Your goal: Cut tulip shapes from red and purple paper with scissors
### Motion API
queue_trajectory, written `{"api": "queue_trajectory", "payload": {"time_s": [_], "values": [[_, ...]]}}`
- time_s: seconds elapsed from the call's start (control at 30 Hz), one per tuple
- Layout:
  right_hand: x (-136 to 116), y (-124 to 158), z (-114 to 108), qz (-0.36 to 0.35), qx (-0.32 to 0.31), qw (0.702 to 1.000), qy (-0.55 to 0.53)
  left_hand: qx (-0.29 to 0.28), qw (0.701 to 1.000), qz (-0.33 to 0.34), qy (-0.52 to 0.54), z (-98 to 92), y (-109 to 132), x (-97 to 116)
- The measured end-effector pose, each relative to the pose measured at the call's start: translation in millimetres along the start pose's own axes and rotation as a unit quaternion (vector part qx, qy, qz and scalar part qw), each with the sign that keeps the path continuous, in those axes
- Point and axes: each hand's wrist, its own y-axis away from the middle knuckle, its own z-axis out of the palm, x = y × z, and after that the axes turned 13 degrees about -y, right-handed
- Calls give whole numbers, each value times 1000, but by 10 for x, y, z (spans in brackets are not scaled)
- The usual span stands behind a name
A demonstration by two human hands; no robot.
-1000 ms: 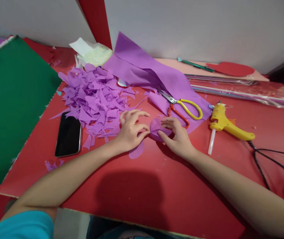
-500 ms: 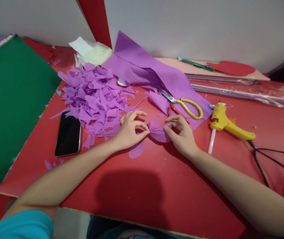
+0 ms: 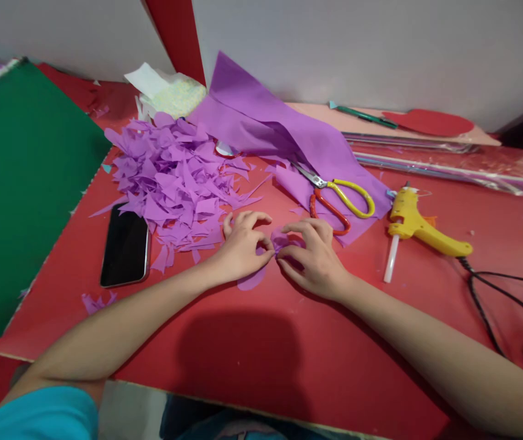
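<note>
My left hand [image 3: 243, 249] pinches a purple petal-shaped cutout [image 3: 279, 238] between thumb and forefinger, just above the red table. From the other side my right hand [image 3: 315, 258] holds the same petal at its gathered edge, the fingertips of both hands nearly meeting. Most of the petal is hidden behind my right fingers. Under my left wrist another flat purple petal [image 3: 253, 281] lies on the table. Beyond my right hand rest scissors [image 3: 320, 183], one handle loop yellow and the other red.
Purple scraps [image 3: 170, 177] are heaped behind my left hand, beside a black phone [image 3: 125, 247]. A purple sheet [image 3: 284, 140] lies under the scissors. To the right sit a corded yellow glue gun [image 3: 420, 227] and plastic-wrapped sticks [image 3: 454, 171]. A green board [image 3: 18, 201] covers the left side.
My right hand has moved left, towards my left fingertips. The petal, spread out before, is now bunched and mostly covered by my fingers. My left hand has barely moved.
</note>
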Motion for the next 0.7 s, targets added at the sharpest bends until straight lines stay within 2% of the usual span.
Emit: {"api": "queue_trajectory", "payload": {"time_s": [0.27, 0.7], "values": [[8, -8, 25, 3, -2, 1000, 24, 20, 999, 29, -40, 9, 21, 13], [-12, -25, 66, 43, 6, 999, 23, 14, 995, 83, -58, -40, 11, -19]]}}
